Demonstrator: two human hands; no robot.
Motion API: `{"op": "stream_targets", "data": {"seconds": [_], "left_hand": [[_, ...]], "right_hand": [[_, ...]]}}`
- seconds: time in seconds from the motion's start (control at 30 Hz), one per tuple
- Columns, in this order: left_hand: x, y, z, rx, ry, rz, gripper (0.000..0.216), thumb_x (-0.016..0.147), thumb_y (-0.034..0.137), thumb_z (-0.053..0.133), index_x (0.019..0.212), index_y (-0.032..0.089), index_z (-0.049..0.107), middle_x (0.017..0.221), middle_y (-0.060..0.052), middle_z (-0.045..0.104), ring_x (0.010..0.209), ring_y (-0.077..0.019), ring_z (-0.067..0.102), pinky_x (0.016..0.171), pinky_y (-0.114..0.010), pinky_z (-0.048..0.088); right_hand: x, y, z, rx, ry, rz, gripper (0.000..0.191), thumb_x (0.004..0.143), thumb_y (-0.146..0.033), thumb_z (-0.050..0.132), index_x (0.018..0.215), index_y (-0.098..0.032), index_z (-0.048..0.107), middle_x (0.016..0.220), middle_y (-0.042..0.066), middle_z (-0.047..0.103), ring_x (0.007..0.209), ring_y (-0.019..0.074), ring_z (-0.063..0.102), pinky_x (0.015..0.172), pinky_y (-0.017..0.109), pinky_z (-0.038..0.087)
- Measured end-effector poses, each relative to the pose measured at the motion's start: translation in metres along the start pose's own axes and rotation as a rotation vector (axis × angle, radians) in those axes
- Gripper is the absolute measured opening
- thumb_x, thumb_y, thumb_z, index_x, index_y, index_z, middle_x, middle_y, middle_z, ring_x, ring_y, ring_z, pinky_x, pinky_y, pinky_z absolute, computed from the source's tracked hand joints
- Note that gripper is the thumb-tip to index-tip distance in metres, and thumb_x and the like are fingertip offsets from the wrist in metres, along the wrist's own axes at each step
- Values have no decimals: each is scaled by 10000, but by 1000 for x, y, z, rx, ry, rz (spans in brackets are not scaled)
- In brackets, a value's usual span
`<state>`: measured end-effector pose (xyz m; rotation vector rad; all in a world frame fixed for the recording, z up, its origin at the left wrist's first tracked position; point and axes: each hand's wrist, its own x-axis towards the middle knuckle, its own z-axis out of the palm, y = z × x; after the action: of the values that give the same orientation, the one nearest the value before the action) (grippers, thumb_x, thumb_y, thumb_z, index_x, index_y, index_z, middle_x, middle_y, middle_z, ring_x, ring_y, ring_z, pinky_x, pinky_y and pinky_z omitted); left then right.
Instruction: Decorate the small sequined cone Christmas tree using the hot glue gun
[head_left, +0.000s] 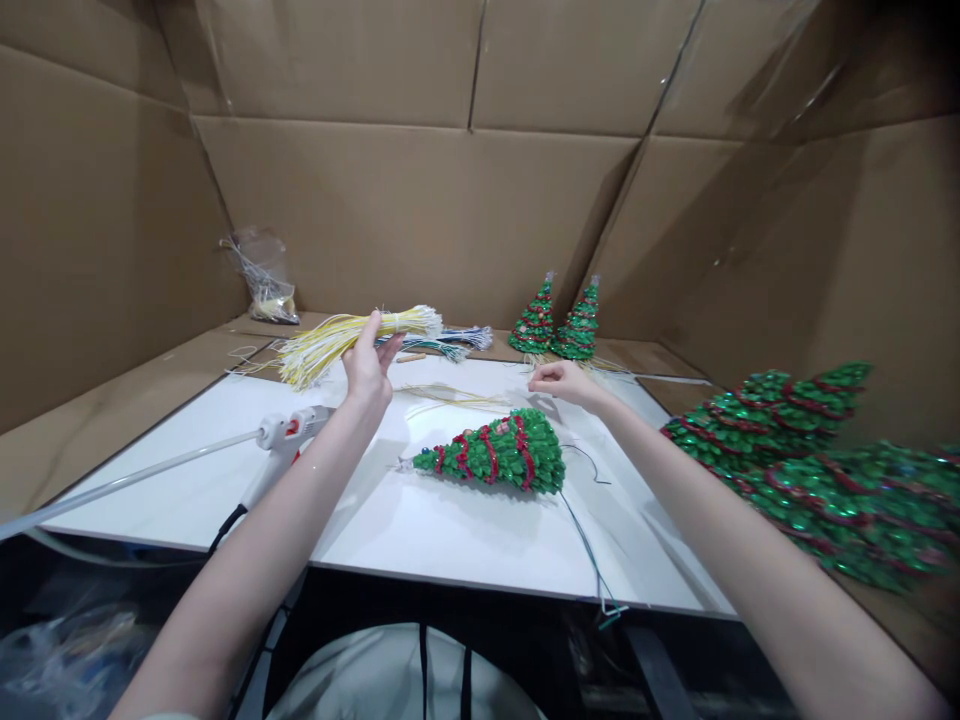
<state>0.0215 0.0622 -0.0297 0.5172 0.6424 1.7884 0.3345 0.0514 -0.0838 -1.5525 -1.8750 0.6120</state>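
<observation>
My left hand (pixel 367 368) is raised over the white board (pixel 420 520) and grips a tied bundle of yellow and white wires (pixel 352 340) near its middle. My right hand (pixel 561 382) rests further right with its fingers curled together in a pinch; whatever it holds is too thin to make out, and loose pale wires (pixel 457 398) lie just left of it. A small green sequined Christmas tree with red trim (pixel 499 452) lies on its side on the board between my arms, thin wires (pixel 589 550) trailing from its base toward the front edge.
A white glue gun (pixel 289 435) lies on the board's left side. Two small trees (pixel 556 322) stand at the back, bundles of blue wires (pixel 457 340) beside them. Several trees (pixel 817 460) are piled at right. A plastic bag (pixel 262 275) sits back left. Cardboard walls (pixel 420 200) surround the table.
</observation>
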Motion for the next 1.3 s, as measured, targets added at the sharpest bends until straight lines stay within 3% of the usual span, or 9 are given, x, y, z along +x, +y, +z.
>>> {"op": "stream_targets", "data": {"seconds": [0.17,0.3,0.4,0.5,0.6,0.77,0.93,1.1,1.3], "left_hand": [[-1,-3,0,1,-12,-29,141,702,200,712,763,158,592,705,15,643,584,-109,659,572,-183,542],[-4,-7,0,20,-40,-76,121,714,198,700,766,148,603,707,2,651,595,-119,669,573,-184,542],[-6,-9,0,32,-66,-94,165,699,234,724,781,150,608,718,-5,659,602,-126,673,584,-193,542],[-8,-11,0,47,-99,-119,211,687,274,738,799,149,609,700,-6,662,593,-127,670,596,-201,539],[-11,-14,0,60,-140,-151,208,685,266,735,799,143,612,685,-6,664,580,-130,668,595,-209,537],[-16,-17,0,79,-200,-190,118,712,201,685,776,125,622,696,-20,682,582,-131,668,605,-214,537],[-18,-17,0,84,-216,-196,124,711,203,686,789,126,627,712,-28,692,580,-126,664,610,-214,533],[-16,-16,0,73,-210,-188,125,709,204,695,779,128,626,707,-24,688,589,-128,665,620,-221,531],[-15,-17,0,74,-209,-177,163,688,219,723,775,126,621,700,-12,683,609,-138,673,640,-233,536]], "right_hand": [[2,-4,6,-26,-166,-16,370,633,-492,653,691,-129,699,529,3,552,496,102,428,482,244,312],[8,-16,8,-65,-213,-50,381,568,-521,709,594,-141,692,496,-1,534,501,100,410,484,246,290],[12,-30,9,-91,-174,-62,391,564,-539,715,570,-149,677,451,-28,448,475,84,343,466,251,232],[15,-50,14,-89,-85,-80,407,652,-561,654,688,-156,685,456,-60,325,463,74,255,460,256,175],[18,-73,22,48,15,-188,387,715,-537,620,820,-170,684,509,-60,313,484,83,261,467,258,190],[23,-102,33,196,93,-313,345,706,-479,644,814,-152,672,505,-73,262,497,83,235,486,262,191],[21,-109,34,228,112,-311,330,698,-471,639,769,-149,655,498,-76,265,496,77,221,500,265,186],[13,-108,31,296,69,-293,339,667,-468,674,746,-139,656,568,-27,449,536,90,336,518,263,248],[11,-109,32,265,90,-297,323,678,-450,676,728,-132,650,488,-80,274,490,69,222,492,263,161]]}}
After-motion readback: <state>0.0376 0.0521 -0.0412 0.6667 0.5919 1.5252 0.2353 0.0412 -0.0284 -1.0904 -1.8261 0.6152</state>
